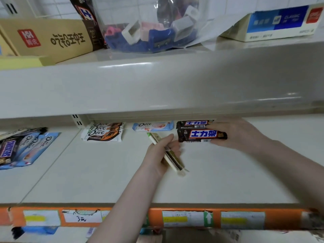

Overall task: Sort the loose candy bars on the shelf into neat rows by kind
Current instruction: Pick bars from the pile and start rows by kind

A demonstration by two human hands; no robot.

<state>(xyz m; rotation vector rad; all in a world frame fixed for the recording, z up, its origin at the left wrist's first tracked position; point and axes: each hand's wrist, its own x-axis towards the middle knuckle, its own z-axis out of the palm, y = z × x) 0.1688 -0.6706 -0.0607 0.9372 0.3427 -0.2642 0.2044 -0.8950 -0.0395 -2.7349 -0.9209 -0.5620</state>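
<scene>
Sorting looks roughly half done on the pale metal shelf (105, 172). Three white-and-brown Dove bars (103, 133) overlap in a row, one light-blue Dove bar (152, 126) lies alone, and two dark-brown Snickers bars (201, 135) sit together, the right hand (236, 134) gripping the nearer. The left hand (163, 155) grips a cream-edged flat bar (171, 157). A loose heap of mixed bars (22, 148), uncountable, remains at left.
</scene>
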